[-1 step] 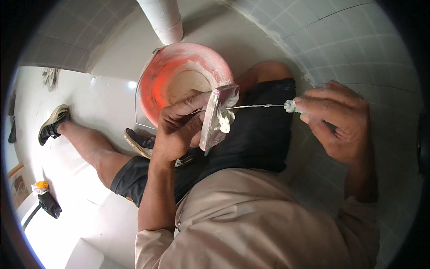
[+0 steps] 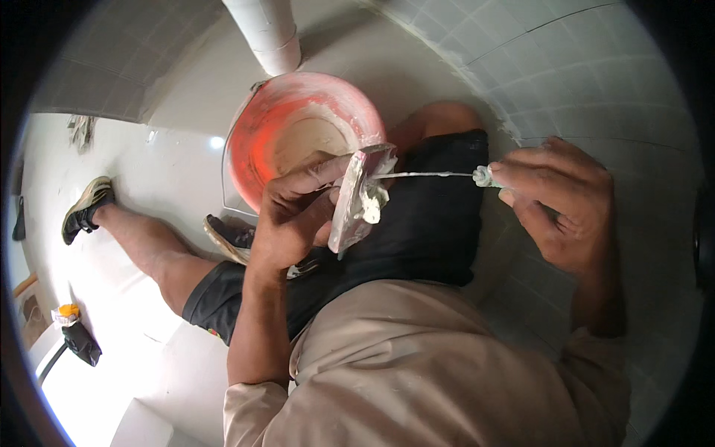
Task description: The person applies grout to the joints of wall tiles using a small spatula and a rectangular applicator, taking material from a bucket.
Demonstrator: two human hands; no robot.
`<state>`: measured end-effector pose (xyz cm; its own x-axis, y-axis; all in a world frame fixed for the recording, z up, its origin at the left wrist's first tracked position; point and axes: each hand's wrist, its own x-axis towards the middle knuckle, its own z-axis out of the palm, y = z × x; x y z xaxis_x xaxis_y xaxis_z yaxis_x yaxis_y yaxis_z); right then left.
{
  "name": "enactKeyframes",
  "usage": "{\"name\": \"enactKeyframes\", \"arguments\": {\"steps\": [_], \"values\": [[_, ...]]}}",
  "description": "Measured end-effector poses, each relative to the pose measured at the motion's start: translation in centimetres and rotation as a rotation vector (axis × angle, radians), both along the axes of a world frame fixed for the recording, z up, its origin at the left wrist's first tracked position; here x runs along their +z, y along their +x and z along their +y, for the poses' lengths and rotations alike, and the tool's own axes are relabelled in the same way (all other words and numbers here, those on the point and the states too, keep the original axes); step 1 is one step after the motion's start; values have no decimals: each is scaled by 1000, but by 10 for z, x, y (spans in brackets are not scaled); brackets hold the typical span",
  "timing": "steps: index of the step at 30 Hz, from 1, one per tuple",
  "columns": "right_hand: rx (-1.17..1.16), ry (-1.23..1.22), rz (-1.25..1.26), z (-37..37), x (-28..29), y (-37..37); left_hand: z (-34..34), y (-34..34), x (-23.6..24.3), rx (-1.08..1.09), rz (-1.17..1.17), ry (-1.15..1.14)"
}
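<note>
My left hand (image 2: pixel 287 223) grips a small flat plate (image 2: pixel 344 216) that is tilted up on its edge, with its face to the right. Thick whitish paste (image 2: pixel 372 203) clings to that face in a lump. In my right hand (image 2: pixel 558 197), fingers and thumb pinch the paste-crusted handle of a putty knife (image 2: pixel 428 174). Its thin blade, seen edge-on, reaches left to the plate and touches the paste. Just beyond my left hand stands a red bucket (image 2: pixel 246 134), its inside smeared with the same paste.
A white pipe (image 2: pixel 272 37) rises behind the bucket. Grey tiled wall (image 2: pixel 588 82) runs along the right side. My legs in black shorts (image 2: pixel 439 216) spread around the bucket, one shoe (image 2: pixel 89 208) far left. A black and yellow packet (image 2: pixel 78 335) lies at lower left.
Almost nothing differs. The whole view has shifted by a few pixels, and the plate in my left hand sits very slightly further left.
</note>
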<state>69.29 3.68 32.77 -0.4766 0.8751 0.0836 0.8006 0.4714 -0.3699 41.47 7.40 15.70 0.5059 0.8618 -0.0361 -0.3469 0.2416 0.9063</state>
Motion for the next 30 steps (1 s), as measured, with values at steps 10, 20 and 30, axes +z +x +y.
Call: {"name": "enactKeyframes", "arguments": {"steps": [10,20,30], "values": [[-811,-109,-578,-26,-96,156,-26,-55,-25,61,-106,-274],[-701,-263,-729,43,-181,224,-56,-97,-31,249,-81,-308],[-788,-189,-872,56,-196,215,-69,-94,-37,260,-51,-368]]}}
